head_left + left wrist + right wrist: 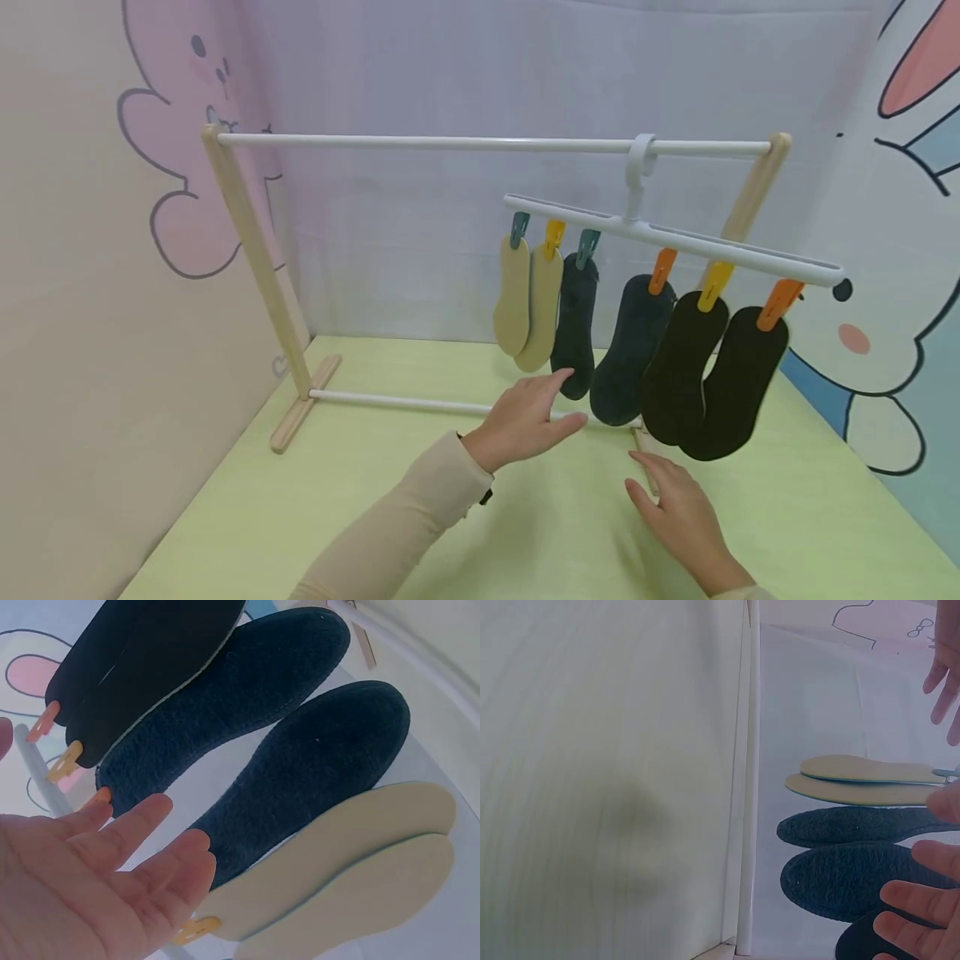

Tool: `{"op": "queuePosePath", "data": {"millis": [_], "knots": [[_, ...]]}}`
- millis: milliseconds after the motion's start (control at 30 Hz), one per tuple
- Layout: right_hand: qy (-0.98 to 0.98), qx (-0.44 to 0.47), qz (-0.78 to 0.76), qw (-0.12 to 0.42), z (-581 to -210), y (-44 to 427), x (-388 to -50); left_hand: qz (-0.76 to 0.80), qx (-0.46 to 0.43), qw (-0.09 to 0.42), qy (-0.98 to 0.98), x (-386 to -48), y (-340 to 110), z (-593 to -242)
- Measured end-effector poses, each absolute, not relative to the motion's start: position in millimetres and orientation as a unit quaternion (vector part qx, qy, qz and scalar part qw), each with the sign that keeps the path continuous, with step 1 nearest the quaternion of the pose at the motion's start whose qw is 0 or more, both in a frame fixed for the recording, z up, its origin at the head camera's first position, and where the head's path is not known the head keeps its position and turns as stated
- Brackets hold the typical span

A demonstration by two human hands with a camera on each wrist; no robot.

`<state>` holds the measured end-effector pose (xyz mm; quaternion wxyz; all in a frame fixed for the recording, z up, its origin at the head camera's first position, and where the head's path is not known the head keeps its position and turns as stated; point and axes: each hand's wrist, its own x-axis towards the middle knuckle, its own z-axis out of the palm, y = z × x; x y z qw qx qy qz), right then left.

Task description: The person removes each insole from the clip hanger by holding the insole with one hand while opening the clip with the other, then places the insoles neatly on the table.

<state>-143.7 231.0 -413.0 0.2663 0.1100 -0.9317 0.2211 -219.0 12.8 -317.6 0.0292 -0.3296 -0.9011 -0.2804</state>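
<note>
A white hanger (678, 236) hooks over the top rod, tilted down at its right end. Colored clips hold pairs of insoles from it: beige insoles (512, 298), fuzzy dark blue insoles (633, 350) and black insoles (742, 383). My left hand (525, 423) reaches up beside the lower end of a blue insole, fingers extended, holding nothing; whether it touches the insole I cannot tell. Lower down, below the black insoles, my right hand (678, 512) has its fingers spread and holds nothing. The left wrist view shows the left fingers (124, 832) near the clipped ends of the insoles.
The rack has wooden side posts (258, 262), a white top rod (420, 143) and a white bottom rod (405, 402). It stands on a pale green table (225, 517). Behind it hangs a whitish curtain (405, 75); walls with cartoon rabbits (855, 337) flank it.
</note>
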Motion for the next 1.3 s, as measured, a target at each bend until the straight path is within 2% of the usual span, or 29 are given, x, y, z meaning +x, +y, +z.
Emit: {"op": "queuePosePath", "data": {"millis": [300,600,1067,1300], "knots": [[-0.939,0.08,0.223,0.248,-415.8,245.7,-148.3,-0.276,-0.36,0.018,-0.891,-225.6,29.8,-306.0],[-0.955,0.042,0.223,0.19,-410.6,261.5,-142.1,-0.28,-0.38,0.014,-0.882,-222.7,45.9,-297.8],[-0.943,0.05,0.227,0.239,-419.4,288.1,-140.6,-0.347,-0.368,0.006,-0.863,-219.3,61.9,-290.6],[-0.955,-0.018,0.232,0.182,-416.3,297.5,-141.0,-0.362,-0.364,-0.003,-0.858,-218.3,66.8,-286.6]]}}
